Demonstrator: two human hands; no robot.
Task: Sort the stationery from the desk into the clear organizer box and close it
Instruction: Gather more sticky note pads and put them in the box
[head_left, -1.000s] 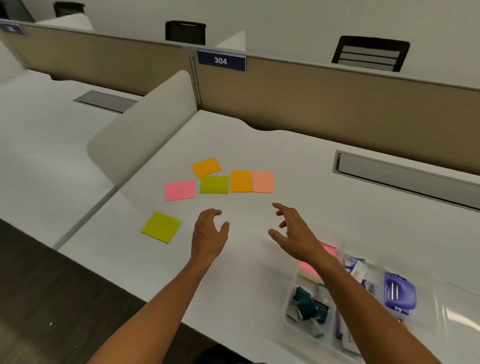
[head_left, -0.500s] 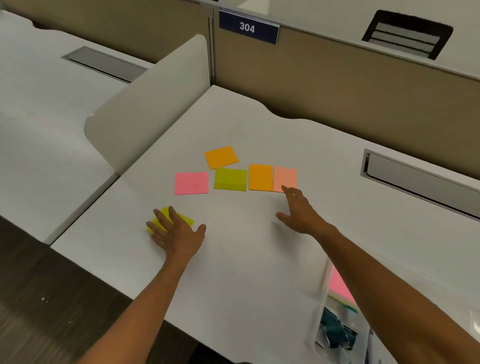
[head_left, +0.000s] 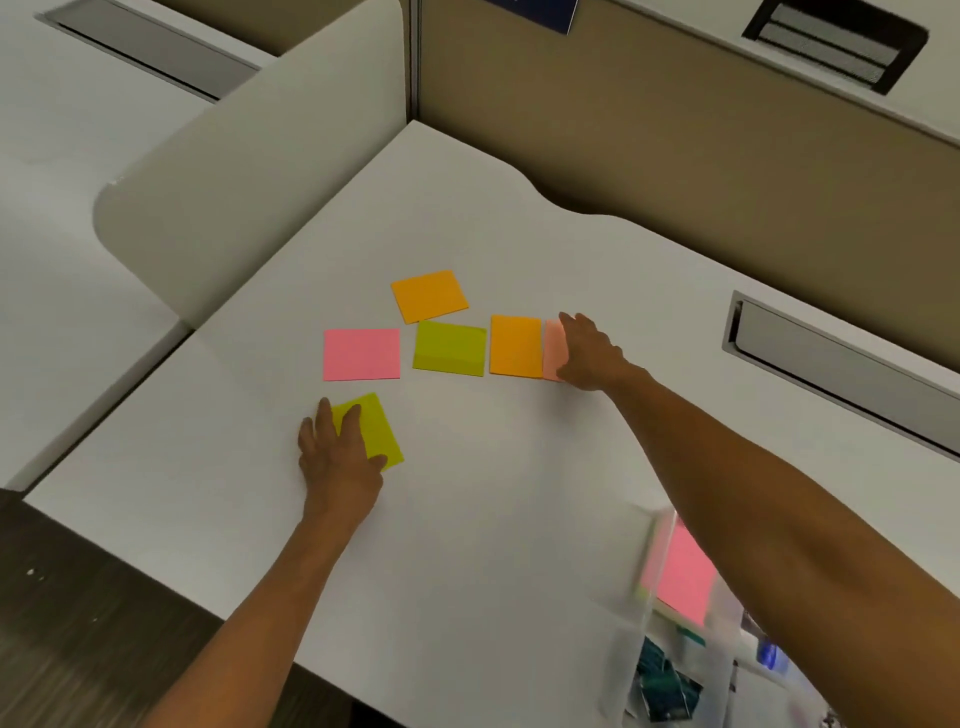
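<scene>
Left hand (head_left: 340, 457) lay flat on the yellow note (head_left: 375, 434), right hand (head_left: 587, 353) flat on the peach note (head_left: 552, 348), neither pinched; best slide each off the desk (head_left: 519, 493) edge toward the box (head_left: 649, 582) before lifting.

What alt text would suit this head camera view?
Two bare hands press sticky notes on a white desk: the left hand on a yellow note, the right hand on a peach note. Four more notes lie between.

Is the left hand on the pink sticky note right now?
No, the left hand rests on the yellow sticky note; the pink sticky note lies untouched just beyond it.
</scene>
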